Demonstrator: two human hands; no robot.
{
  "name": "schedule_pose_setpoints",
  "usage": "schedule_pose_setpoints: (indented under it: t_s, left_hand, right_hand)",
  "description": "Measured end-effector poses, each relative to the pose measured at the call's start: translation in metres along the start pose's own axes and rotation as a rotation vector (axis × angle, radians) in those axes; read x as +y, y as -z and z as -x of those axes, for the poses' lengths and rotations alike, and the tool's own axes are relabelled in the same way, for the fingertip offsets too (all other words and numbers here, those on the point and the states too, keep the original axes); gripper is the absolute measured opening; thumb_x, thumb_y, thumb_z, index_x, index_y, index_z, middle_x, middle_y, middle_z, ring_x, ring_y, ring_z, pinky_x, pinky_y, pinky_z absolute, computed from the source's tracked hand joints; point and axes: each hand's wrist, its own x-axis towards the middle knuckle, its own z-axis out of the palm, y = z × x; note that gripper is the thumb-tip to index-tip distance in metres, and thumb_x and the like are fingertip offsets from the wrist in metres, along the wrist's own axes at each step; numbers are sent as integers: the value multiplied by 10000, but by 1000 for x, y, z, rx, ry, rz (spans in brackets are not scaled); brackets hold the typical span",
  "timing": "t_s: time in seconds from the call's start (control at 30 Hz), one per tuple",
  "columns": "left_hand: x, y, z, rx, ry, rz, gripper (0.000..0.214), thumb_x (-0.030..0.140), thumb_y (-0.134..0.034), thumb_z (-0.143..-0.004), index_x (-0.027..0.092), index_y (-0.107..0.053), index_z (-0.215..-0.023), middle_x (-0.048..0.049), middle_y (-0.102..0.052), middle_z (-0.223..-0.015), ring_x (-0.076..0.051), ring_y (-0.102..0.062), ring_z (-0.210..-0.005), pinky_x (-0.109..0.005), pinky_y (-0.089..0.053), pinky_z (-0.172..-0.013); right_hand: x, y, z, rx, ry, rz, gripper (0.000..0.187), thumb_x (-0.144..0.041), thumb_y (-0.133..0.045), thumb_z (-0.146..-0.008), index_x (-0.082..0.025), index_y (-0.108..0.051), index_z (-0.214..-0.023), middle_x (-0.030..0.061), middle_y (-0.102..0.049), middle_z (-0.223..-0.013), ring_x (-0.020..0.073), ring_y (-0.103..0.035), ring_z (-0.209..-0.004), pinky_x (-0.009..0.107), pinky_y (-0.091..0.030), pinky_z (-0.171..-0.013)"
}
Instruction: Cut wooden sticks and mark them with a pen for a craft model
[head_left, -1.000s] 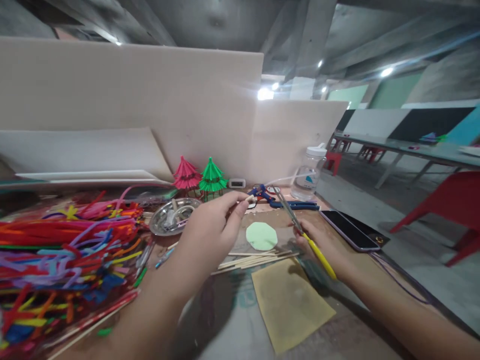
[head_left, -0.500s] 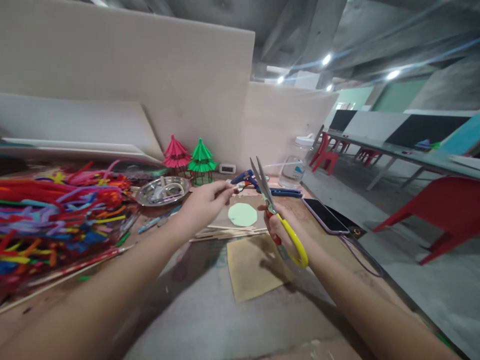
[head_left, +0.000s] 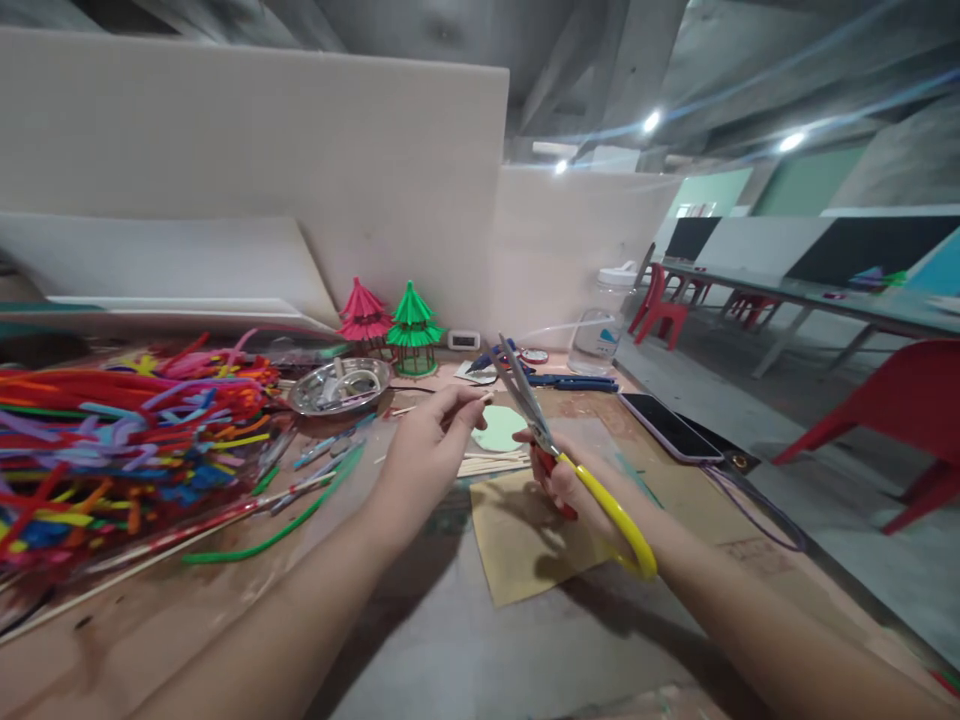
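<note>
My left hand (head_left: 439, 435) is closed in a pinch over the work area, and a short pale tip of what looks like a thin wooden stick (head_left: 487, 398) pokes out past its fingertips. Scissors (head_left: 534, 415) with a yellow and red handle are in my right hand (head_left: 566, 480), blades pointing up and slightly apart. Below and between the hands lie a pale green paper octagon (head_left: 501, 430), several wooden sticks (head_left: 491, 463) and a tan paper square (head_left: 510, 550). My left hand partly covers the octagon and the sticks.
Colourful pipe cleaners (head_left: 135, 430) are heaped at left, beside a metal bowl (head_left: 304, 398). Small pink (head_left: 365, 312) and green (head_left: 415, 325) pagodas stand behind. A glue gun (head_left: 495, 357), blue pliers (head_left: 574, 383), a water bottle (head_left: 596, 335) and a phone (head_left: 667, 425) sit toward the right.
My left hand has drawn back toward me from near the glue gun, and the pale tip now shows at its fingers. The scissors stay in my right hand. The view has shifted slightly.
</note>
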Motion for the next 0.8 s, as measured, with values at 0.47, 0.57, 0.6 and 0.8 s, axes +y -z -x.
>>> schedule_pose_setpoints:
  t_s: [0.47, 0.57, 0.6, 0.8]
  left_hand:
    - [8, 2, 3, 95, -79, 10, 164, 288, -584, -936, 193, -714, -908, -36, -749, -896, -176, -658, -820, -269, -504, -723]
    - [8, 4, 4, 107, -118, -83, 170, 292, -591, -938, 197, -726, -900, -36, -756, -868, -185, -665, -802, -283, -498, -719]
    - [8, 5, 5, 112, -135, -107, 174, 296, -590, -942, 198, -728, -904, -39, -759, -871, -188, -668, -803, -287, -499, -726]
    - [6, 9, 6, 115, -276, -255, 166, 257, -572, -961, 183, -720, -965, -58, -774, -949, -195, -694, -886, -296, -506, -800]
  right_hand:
    - [-12, -13, 5, 17, 30, -54, 622, -747, -484, -890, -171, -597, -1095, 6, -493, -786, 143, -447, -658, 274, -387, -592]
    - [-15, -13, 5, 34, 3, -46, 602, -705, -550, -875, -167, -612, -1135, -5, -486, -770, 140, -444, -652, 271, -391, -595]
    - [-15, -12, 5, 39, -7, -37, 598, -694, -560, -871, -163, -615, -1142, -5, -489, -770, 140, -440, -651, 272, -391, -597]
    - [-11, -12, 8, 51, -32, -1, 544, -631, -565, -889, -163, -620, -1160, 14, -551, -825, 151, -465, -687, 279, -402, -629]
